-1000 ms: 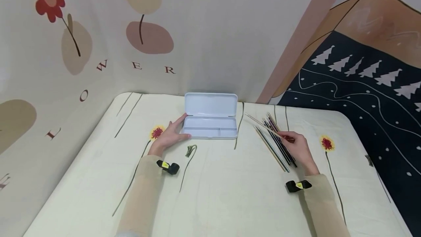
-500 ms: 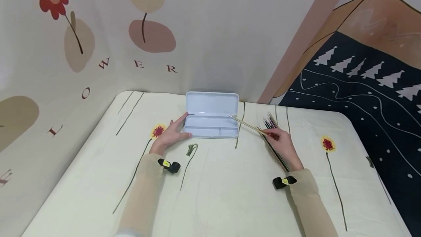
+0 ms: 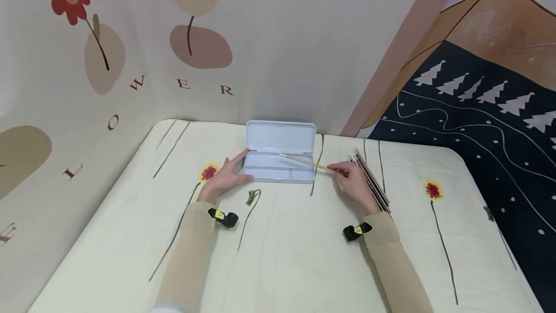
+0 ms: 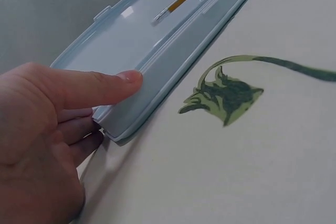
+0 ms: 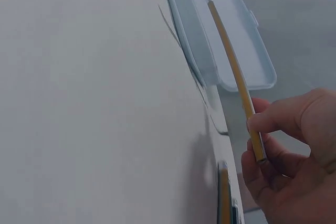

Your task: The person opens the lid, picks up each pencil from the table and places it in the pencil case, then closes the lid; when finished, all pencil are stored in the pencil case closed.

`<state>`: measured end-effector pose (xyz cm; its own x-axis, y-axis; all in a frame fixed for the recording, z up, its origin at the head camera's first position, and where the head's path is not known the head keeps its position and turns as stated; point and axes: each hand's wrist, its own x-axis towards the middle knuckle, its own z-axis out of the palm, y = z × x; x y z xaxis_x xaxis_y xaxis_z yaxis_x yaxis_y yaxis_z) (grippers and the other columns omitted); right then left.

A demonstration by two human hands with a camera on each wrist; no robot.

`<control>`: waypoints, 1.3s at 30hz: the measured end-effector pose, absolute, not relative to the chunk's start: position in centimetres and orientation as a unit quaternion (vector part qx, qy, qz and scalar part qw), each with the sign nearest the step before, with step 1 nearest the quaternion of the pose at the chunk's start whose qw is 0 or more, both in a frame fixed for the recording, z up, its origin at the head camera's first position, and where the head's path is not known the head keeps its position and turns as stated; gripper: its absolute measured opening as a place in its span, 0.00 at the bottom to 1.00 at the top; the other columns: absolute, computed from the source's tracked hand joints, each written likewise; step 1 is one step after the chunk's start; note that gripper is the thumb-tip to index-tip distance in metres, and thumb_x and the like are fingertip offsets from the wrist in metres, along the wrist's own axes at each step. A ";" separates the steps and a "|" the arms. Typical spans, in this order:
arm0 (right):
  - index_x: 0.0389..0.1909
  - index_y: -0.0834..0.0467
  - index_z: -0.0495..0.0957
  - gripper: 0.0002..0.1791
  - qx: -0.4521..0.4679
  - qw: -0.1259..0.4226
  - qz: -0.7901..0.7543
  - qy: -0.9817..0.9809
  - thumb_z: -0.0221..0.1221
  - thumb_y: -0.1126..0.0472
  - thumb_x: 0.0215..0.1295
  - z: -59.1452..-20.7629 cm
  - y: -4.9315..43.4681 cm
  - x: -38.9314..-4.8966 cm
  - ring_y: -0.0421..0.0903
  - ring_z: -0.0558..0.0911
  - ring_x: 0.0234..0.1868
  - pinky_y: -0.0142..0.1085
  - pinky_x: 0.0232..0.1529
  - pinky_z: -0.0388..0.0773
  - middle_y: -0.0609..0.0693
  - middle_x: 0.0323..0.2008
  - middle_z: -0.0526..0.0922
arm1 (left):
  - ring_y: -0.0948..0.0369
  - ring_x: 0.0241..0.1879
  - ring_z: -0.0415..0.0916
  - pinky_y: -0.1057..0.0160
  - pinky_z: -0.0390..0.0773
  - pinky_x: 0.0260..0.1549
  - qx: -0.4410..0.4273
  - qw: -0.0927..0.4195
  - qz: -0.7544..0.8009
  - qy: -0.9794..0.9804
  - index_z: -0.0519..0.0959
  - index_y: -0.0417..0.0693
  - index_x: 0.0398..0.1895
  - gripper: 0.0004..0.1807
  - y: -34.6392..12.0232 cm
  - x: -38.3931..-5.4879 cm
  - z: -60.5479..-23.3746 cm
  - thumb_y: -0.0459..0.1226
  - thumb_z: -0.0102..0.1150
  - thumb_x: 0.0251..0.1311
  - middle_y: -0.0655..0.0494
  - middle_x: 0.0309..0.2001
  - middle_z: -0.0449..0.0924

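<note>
A pale blue pencil case (image 3: 268, 175) lies with its lid raised at the back of the table, a divider inside its tray. My left hand (image 3: 226, 177) grips its left end; in the left wrist view the thumb (image 4: 107, 86) lies on the front wall and the other fingers are partly hidden at the end. My right hand (image 3: 354, 185) pinches a yellow pencil (image 3: 304, 161) near one end, between thumb and fingers. Its eraser end (image 4: 160, 17) points left, over the case's tray. Several more pencils (image 3: 377, 187) lie beside and partly behind the right hand.
A white cloth (image 3: 286, 245) printed with flowers covers the table. A printed wall hanging (image 3: 278, 62) rises right behind the case, and a dark patterned cloth (image 3: 486, 144) hangs at the right.
My right hand has moved left from the loose pencils, bringing the yellow pencil over the case. The left hand has stayed at the case's left end.
</note>
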<state>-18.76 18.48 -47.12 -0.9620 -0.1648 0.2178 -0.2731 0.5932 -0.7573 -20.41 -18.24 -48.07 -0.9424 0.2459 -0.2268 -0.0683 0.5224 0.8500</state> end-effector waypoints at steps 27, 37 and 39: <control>0.41 0.64 0.85 0.12 0.169 0.048 0.431 -0.885 0.56 0.76 0.62 -47.7 10.6 -21.4 0.56 0.78 0.47 0.48 0.48 0.75 0.58 0.41 0.82 | 0.46 0.74 0.37 0.44 0.40 0.69 0.103 0.148 0.499 0.848 0.47 0.42 0.76 0.48 -18.1 -20.4 -48.0 0.32 0.65 0.57 0.41 0.75 0.44; 0.42 0.65 0.84 0.11 0.165 0.045 0.437 -0.883 0.57 0.74 0.63 -47.6 10.4 -21.4 0.55 0.80 0.45 0.47 0.47 0.76 0.59 0.41 0.83 | 0.44 0.73 0.41 0.45 0.42 0.69 0.124 0.122 0.484 0.858 0.47 0.39 0.76 0.50 -18.1 -20.4 -48.5 0.33 0.68 0.53 0.39 0.74 0.46; 0.42 0.66 0.84 0.10 0.169 0.044 0.444 -0.879 0.57 0.73 0.63 -47.6 10.5 -21.4 0.54 0.80 0.45 0.47 0.48 0.77 0.59 0.42 0.83 | 0.44 0.73 0.41 0.45 0.42 0.70 0.124 0.120 0.485 0.858 0.47 0.39 0.76 0.51 -18.1 -20.4 -48.5 0.32 0.68 0.53 0.39 0.74 0.47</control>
